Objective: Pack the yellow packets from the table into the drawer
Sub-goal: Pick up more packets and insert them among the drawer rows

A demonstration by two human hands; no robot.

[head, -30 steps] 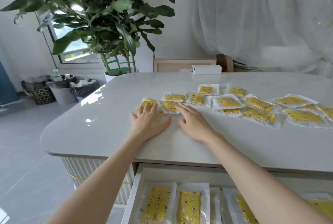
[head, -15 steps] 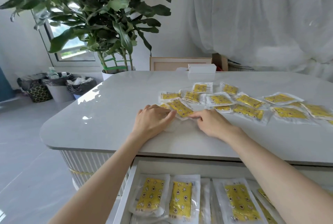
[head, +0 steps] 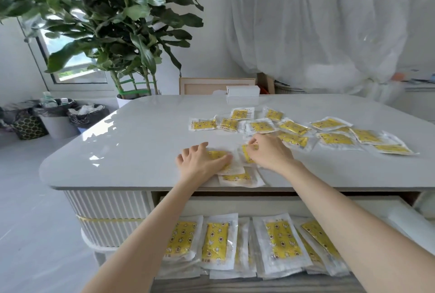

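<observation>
Pale glossy desk (head: 141, 139) across the middle, leafy plant (head: 113, 22) behind its far left corner. Under the front edge, pulled-out drawer (head: 400, 219) lined with rows of yellow packets (head: 282, 238). Loose packets (head: 294, 127) scattered over the desk's right half. Near the front edge, hands close together but not touching: left hand (head: 202, 161) palm-down on the near packet (head: 220, 154), fingers loosely bent, thumb pressing; right hand (head: 270, 151) with fingertips curled onto the second packet (head: 246, 155). Third packet (head: 237, 177) just below, tucked under the near packet's edge.
</observation>
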